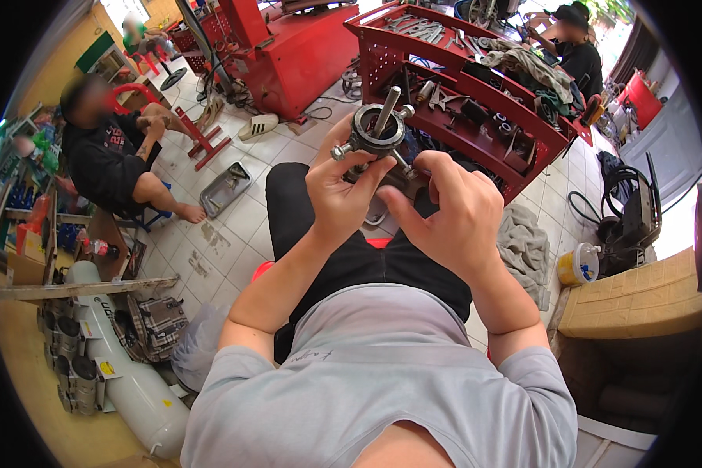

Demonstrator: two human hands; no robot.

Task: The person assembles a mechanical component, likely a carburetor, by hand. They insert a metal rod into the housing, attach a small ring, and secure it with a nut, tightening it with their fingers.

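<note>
My left hand [342, 191] is closed around a dark round metal ring tool [366, 143], raised in front of my knees. Several bolts stick out from the ring's sides, and a bare metal rod [388, 111] stands up through its centre. On the right, my right hand [462, 209] is beside the tool with its thumb and fingers apart. Its index fingertip is close to the end of the ring's lower right bolt [403, 165]; whether they touch I cannot tell.
Ahead stands a red tool cart [476, 74] loaded with wrenches and rags. A metal tray [226, 189] lies on the tiled floor, left of my legs. Grey cloth [522, 246] and a yellowish bucket [577, 265] are at right. A seated person [105, 156] is at left.
</note>
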